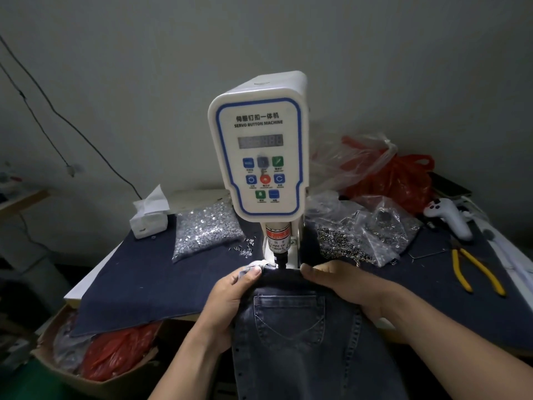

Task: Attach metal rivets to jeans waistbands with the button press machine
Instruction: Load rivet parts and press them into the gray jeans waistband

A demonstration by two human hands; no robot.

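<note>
I have the jeans at lower centre of the frame, back pocket up, their waistband pushed under the punch of the button press machine, which stands at frame centre. My left hand grips the waistband's left end, thumb on top pinching the denim against curled fingers. My right hand grips the right side, thumb laid along the band's top edge; its other fingers are under the cloth, so I cannot tell how they lie. Left of the machine, a clear bag holds shiny silver rivet parts, a few spilled beside it. To the right, crumpled clear bags hold darker ring-shaped metal pieces. At lower left, a cardboard box holds red plastic bags.
</note>
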